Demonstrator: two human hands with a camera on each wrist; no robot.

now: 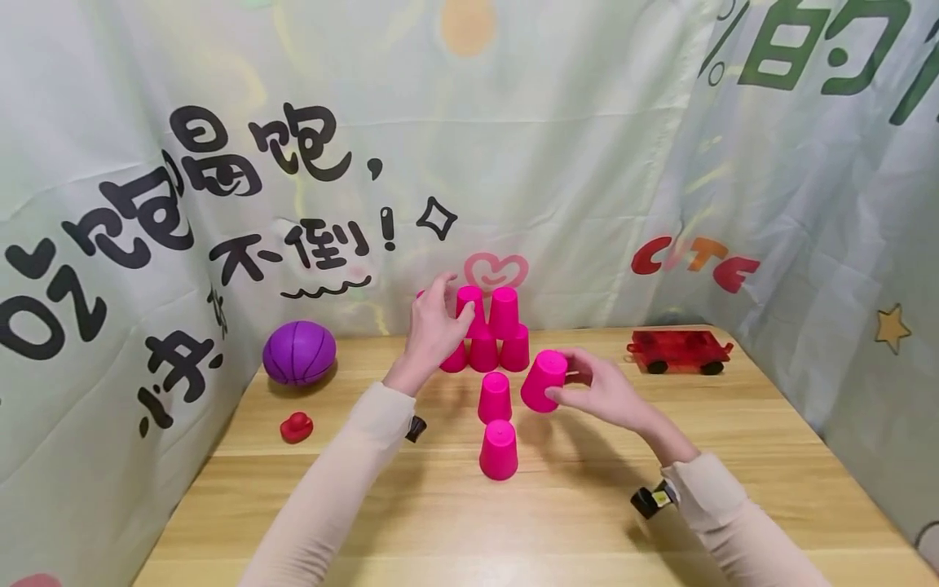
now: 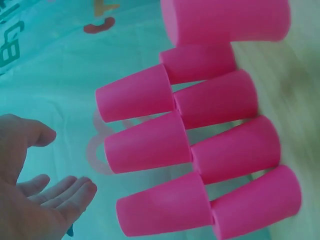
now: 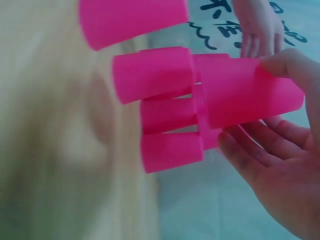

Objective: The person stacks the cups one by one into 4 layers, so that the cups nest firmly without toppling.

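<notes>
Bright pink plastic cups, all upside down, form a two-level stack at the back of the table. Three cups make the upper row, with the rightmost upper cup (image 1: 504, 312) above a lower row (image 1: 514, 348) of several. My left hand (image 1: 434, 326) is raised beside the stack's left end, partly hiding it; in the left wrist view its fingers (image 2: 75, 200) are spread apart from the cups. My right hand (image 1: 605, 393) pinches a slightly tilted pink cup (image 1: 544, 381) between thumb and fingers, above the table. Two single cups stand in front, one cup (image 1: 495, 398) behind the nearer cup (image 1: 499, 450).
On the wooden table (image 1: 440, 538), a purple basketball-patterned ball (image 1: 299, 353) and a small red duck-like toy (image 1: 297, 427) sit at the left. A red wheeled toy cart (image 1: 680, 351) stands at the back right. Printed curtains (image 1: 572, 163) hang behind and at the sides.
</notes>
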